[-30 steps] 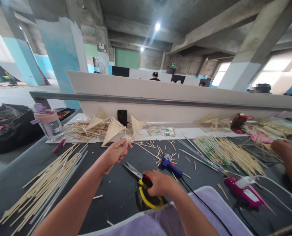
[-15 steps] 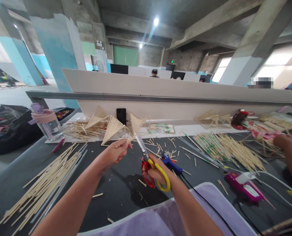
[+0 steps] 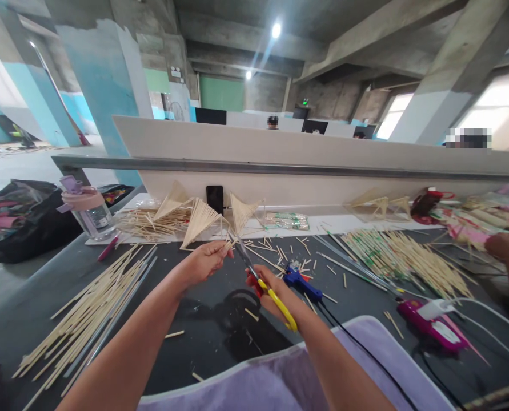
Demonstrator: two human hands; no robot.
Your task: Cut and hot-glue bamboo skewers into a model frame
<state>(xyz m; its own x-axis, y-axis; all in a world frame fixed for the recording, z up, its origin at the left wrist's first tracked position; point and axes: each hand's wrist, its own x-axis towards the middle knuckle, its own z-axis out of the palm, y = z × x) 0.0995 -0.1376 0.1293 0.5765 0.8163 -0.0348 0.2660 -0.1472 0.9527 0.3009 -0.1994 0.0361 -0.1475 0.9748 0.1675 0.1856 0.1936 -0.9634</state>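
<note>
Between the fingers of my left hand (image 3: pixel 207 261) is a corner of a fan-shaped model made of thin wooden sticks (image 3: pixel 200 221); a second stick fan (image 3: pixel 242 213) rises just behind. My right hand (image 3: pixel 268 285) is closed around the scissors (image 3: pixel 275 302), which have one yellow and one red handle. Their blades point up and left, with the tips beside the sticks at my left fingertips. Whether the blades touch a stick I cannot tell. A blue glue gun (image 3: pixel 302 284) lies to the right of my right hand, among short stick offcuts.
Long wooden sticks (image 3: pixel 87 308) lie at left, near a water bottle (image 3: pixel 89 211). A phone (image 3: pixel 215 200) leans on the white partition (image 3: pixel 301 148). More sticks (image 3: pixel 408 260), a magenta power strip (image 3: pixel 434 325) and a co-worker's hand (image 3: pixel 500 248) are at right. A purple cloth (image 3: pixel 254 382) covers the front edge.
The scissors have turned in my right hand, so the red handle is now mostly hidden and the blades sit closer to my left fingertips. The whole view has shifted slightly.
</note>
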